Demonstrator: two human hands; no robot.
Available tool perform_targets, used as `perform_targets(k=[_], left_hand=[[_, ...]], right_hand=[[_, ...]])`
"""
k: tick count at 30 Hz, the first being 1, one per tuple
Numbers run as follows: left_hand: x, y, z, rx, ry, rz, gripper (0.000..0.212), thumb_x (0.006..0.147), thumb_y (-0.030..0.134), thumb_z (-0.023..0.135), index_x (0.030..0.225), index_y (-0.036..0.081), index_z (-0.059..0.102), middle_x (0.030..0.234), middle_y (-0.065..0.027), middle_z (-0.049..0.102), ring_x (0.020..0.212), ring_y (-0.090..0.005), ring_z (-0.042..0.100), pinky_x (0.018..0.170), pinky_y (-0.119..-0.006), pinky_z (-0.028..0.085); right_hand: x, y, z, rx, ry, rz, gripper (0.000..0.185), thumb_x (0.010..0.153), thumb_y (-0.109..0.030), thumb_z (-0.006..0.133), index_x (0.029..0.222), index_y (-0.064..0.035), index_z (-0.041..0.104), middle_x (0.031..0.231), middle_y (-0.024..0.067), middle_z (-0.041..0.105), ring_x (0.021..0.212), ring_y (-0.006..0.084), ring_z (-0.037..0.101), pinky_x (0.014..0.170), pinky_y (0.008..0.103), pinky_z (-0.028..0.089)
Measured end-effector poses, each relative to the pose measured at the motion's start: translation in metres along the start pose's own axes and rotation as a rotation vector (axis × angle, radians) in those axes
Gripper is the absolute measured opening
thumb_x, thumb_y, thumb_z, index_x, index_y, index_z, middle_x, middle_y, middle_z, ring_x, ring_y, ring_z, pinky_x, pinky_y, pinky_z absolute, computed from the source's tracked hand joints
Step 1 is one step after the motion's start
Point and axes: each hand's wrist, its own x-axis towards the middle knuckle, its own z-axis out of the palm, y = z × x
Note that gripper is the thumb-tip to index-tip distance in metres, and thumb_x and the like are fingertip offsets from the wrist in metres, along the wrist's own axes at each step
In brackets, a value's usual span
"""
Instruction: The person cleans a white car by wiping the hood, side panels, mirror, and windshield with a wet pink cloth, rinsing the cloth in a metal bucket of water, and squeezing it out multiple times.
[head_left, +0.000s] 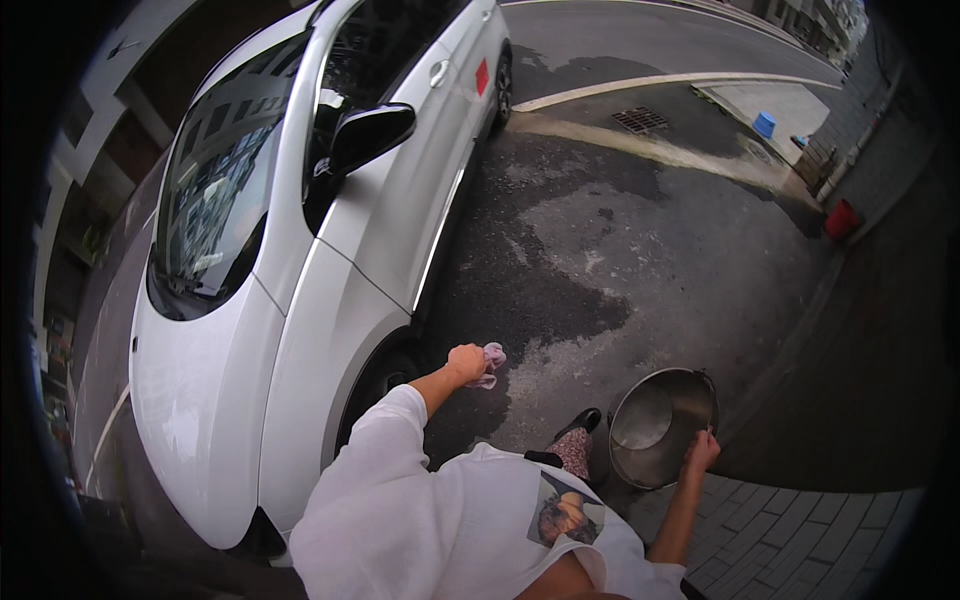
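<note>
A crumpled pinkish cloth (493, 358) is bunched in my left hand (468, 361), which is held out beside the front wheel (391, 373) of a white car (330, 300). My right hand (702, 451) grips the near side of a large round metal pail (652, 431), by its rim or handle; which one is unclear. The pail tilts so that I look into its bare metal interior. Whether any liquid lies at its bottom is hard to tell. The car's black side mirror (375, 136) sticks out on the side facing me.
Patchy wet asphalt (540, 277) runs alongside the car. A drain grate (640, 120) lies near the road edge. Farther right stand a blue bucket (764, 124) and a red bucket (842, 220) beside the wall. Grey paving tiles (802, 525) are at lower right. My shoe (581, 422) shows near the pail.
</note>
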Motion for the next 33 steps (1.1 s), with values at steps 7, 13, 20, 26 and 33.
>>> perform_targets(k=[7,13,20,26,33], left_hand=[[0.174,0.063,-0.074,-0.138,0.011,-0.247,0.051,0.086,0.045,0.041,0.086,0.000,0.064,0.089,-0.0236,0.061,0.085,-0.0379,0.060,0.075,-0.043,0.049],[0.260,0.098,-0.105,-0.061,-0.132,-0.366,0.050,0.086,0.044,0.041,0.089,-0.001,0.063,0.094,-0.0216,0.061,0.090,-0.0346,0.060,0.078,-0.041,0.048],[0.467,0.158,-0.144,-0.051,-0.150,-0.377,0.052,0.088,0.045,0.037,0.096,-0.001,0.062,0.100,-0.0208,0.060,0.094,-0.0322,0.059,0.081,-0.039,0.047],[0.665,0.255,-0.241,0.007,-0.100,-0.144,0.049,0.088,0.042,0.037,0.090,-0.001,0.061,0.095,-0.0225,0.061,0.091,-0.0344,0.060,0.079,-0.041,0.048],[0.867,0.382,-0.335,0.021,-0.022,-0.025,0.049,0.088,0.046,0.037,0.092,0.004,0.063,0.093,-0.0202,0.062,0.089,-0.0358,0.059,0.077,-0.042,0.048]], right_hand=[[0.206,-0.044,0.060,-0.119,0.096,0.027,0.025,0.066,-0.021,0.054,0.058,0.0021,0.047,0.048,0.0044,0.038,0.048,0.0112,0.036,0.047,0.0332,0.033],[0.324,-0.111,0.085,-0.127,0.139,0.044,0.026,0.066,-0.021,0.054,0.057,0.0020,0.048,0.047,0.0046,0.038,0.047,0.0125,0.038,0.047,0.0331,0.033],[0.491,-0.129,0.106,-0.270,0.300,0.012,0.020,0.070,-0.016,0.054,0.053,-0.0079,0.047,0.046,-0.0045,0.040,0.039,0.0063,0.036,0.037,0.0250,0.026],[0.596,-0.157,0.113,-0.315,0.387,0.111,0.020,0.070,-0.018,0.054,0.054,-0.0060,0.049,0.046,-0.0037,0.040,0.040,0.0074,0.036,0.039,0.0271,0.027],[0.753,-0.174,0.120,-0.305,0.503,0.200,0.028,0.063,-0.024,0.056,0.060,0.0040,0.055,0.050,0.0143,0.051,0.049,0.0230,0.050,0.052,0.0393,0.039]])
